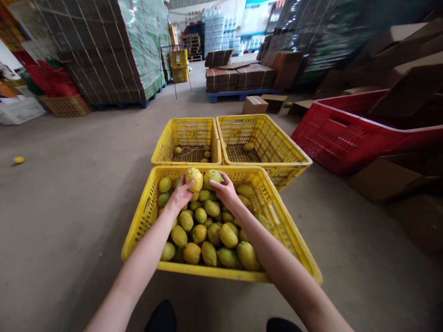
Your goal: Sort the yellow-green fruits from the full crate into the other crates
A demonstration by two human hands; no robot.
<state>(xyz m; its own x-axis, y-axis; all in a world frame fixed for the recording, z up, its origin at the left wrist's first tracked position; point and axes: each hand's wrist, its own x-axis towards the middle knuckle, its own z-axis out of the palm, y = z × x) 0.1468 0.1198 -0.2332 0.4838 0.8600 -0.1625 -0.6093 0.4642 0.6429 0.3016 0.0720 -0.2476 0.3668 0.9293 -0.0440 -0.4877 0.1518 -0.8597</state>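
Fruit (194, 179) each in left hand (181, 195), right hand (226, 189); carton label (256, 100) unreadable

Warehouse: wrapped carton stacks (100, 50), blue pallets (242, 95), concrete floor (86, 193), plastic crates (214, 272).

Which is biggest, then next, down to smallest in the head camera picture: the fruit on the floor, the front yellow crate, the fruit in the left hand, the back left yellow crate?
1. Front yellow crate
2. Back left yellow crate
3. Fruit in the left hand
4. Fruit on the floor, though it's farther away
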